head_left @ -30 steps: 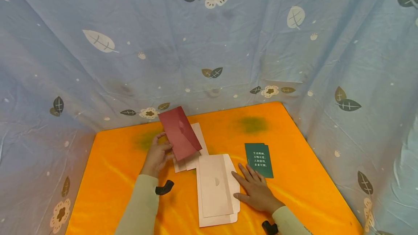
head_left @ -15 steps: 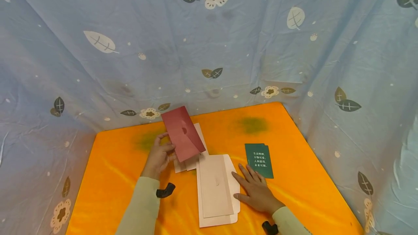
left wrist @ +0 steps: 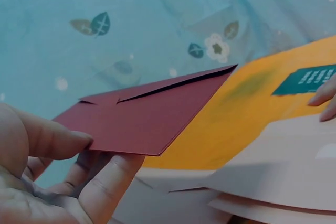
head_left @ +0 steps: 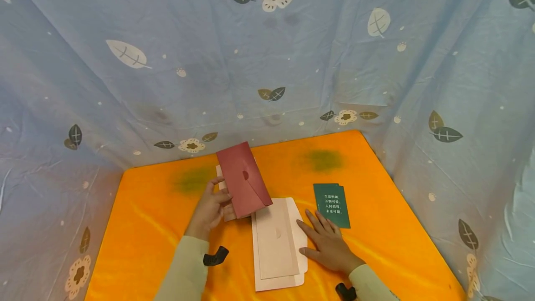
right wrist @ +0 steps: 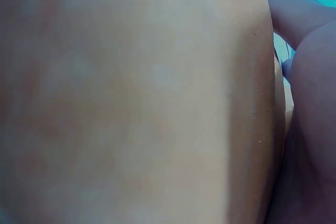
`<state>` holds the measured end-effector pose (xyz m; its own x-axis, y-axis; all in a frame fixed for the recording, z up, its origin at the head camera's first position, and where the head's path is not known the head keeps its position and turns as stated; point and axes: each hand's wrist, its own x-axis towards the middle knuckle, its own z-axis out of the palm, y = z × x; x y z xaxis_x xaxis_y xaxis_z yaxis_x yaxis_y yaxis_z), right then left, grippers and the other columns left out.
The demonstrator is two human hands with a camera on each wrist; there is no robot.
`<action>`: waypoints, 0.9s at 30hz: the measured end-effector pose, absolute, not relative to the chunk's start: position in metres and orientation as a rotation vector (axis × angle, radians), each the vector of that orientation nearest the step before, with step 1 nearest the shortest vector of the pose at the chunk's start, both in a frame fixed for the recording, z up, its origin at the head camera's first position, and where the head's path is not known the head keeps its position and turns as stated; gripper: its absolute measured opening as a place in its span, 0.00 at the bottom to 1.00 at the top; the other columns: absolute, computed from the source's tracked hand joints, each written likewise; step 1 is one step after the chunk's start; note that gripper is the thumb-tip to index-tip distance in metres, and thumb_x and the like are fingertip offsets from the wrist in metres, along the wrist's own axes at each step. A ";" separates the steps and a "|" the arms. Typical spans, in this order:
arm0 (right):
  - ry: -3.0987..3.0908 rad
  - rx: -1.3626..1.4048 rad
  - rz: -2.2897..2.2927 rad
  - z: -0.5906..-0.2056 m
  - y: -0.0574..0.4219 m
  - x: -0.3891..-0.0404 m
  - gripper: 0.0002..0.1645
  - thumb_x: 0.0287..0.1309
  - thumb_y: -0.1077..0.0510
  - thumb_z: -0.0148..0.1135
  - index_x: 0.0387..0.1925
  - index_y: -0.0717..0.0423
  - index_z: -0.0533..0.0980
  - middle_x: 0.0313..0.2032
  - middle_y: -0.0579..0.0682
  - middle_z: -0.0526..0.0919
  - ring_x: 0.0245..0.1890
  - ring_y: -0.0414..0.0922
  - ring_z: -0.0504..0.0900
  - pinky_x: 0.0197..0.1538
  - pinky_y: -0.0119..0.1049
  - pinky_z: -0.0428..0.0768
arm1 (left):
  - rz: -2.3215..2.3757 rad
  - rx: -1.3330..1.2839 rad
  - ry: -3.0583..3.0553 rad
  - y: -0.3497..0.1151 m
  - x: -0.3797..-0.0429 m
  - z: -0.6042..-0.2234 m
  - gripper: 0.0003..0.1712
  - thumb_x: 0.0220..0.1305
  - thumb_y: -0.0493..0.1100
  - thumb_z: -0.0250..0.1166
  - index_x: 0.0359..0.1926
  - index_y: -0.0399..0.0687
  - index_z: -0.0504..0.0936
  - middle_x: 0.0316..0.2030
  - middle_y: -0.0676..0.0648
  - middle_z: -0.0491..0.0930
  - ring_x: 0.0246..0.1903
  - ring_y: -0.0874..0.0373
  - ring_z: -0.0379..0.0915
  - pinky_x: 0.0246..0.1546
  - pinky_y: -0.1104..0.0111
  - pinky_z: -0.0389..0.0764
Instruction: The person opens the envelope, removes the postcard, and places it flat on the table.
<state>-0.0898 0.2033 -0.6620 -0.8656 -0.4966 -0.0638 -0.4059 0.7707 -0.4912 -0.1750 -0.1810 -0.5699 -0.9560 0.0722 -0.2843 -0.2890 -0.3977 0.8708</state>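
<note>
My left hand point(head_left: 211, 208) pinches a dark red envelope point(head_left: 242, 182) by its near-left edge, thumb on top and fingers beneath. In the left wrist view the envelope point(left wrist: 142, 116) is raised and tilted, with a slit showing along its flap. Beneath it, pale pink envelopes point(head_left: 219, 171) lie mostly hidden. More pale pink envelopes point(head_left: 276, 250) are stacked in front, a wide flap pointing right. Flat with fingers spread, my right hand point(head_left: 328, 247) rests between that flap and a green card point(head_left: 332, 199) bearing white writing, fingertips touching both edges.
An orange cloth point(head_left: 146, 226) covers the table. Blue curtains point(head_left: 200, 59) with leaf and flower prints hang behind it and on both sides. Black camera mounts point(head_left: 216, 255) stick out from the wrists. The right wrist view is mostly a blurred close surface.
My left hand has carried the red envelope right and toward me, so it now covers more of the pale envelopes beneath. The right hand has stayed in place.
</note>
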 end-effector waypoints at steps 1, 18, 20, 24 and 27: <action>2.776 -0.715 -0.704 -0.662 0.203 -0.090 0.47 0.77 0.30 0.59 0.87 0.41 0.59 0.87 0.52 0.42 0.85 0.60 0.38 0.76 0.68 0.44 | 2.438 -0.299 1.563 -0.179 -0.173 -0.570 0.35 0.76 0.22 0.54 0.73 0.50 0.55 0.48 0.40 0.80 0.38 0.51 0.84 0.44 0.55 0.90; 2.783 -0.720 -0.723 -0.662 0.204 -0.089 0.47 0.76 0.31 0.60 0.87 0.42 0.60 0.87 0.53 0.44 0.85 0.60 0.39 0.75 0.68 0.45 | 2.377 -0.260 1.490 -0.161 -0.143 -0.583 0.32 0.77 0.22 0.56 0.72 0.47 0.57 0.49 0.37 0.80 0.42 0.47 0.85 0.43 0.48 0.90; 2.784 -0.723 -0.719 -0.662 0.204 -0.089 0.47 0.76 0.31 0.60 0.87 0.41 0.60 0.87 0.53 0.44 0.85 0.60 0.39 0.75 0.69 0.45 | 2.367 -0.251 1.488 -0.159 -0.139 -0.585 0.32 0.76 0.22 0.56 0.72 0.46 0.56 0.49 0.37 0.80 0.44 0.47 0.85 0.43 0.47 0.89; 2.792 -0.727 -0.711 -0.663 0.204 -0.090 0.47 0.76 0.31 0.59 0.87 0.41 0.60 0.87 0.53 0.44 0.85 0.60 0.39 0.75 0.68 0.46 | 2.346 -0.234 1.470 -0.154 -0.131 -0.591 0.32 0.76 0.22 0.55 0.72 0.45 0.56 0.49 0.38 0.80 0.44 0.47 0.86 0.43 0.47 0.89; 2.795 -0.729 -0.717 -0.665 0.204 -0.090 0.47 0.76 0.31 0.59 0.87 0.41 0.60 0.87 0.52 0.44 0.85 0.60 0.39 0.75 0.68 0.46 | 2.327 -0.211 1.463 -0.149 -0.124 -0.594 0.32 0.75 0.22 0.55 0.72 0.44 0.55 0.48 0.39 0.80 0.43 0.47 0.87 0.42 0.46 0.89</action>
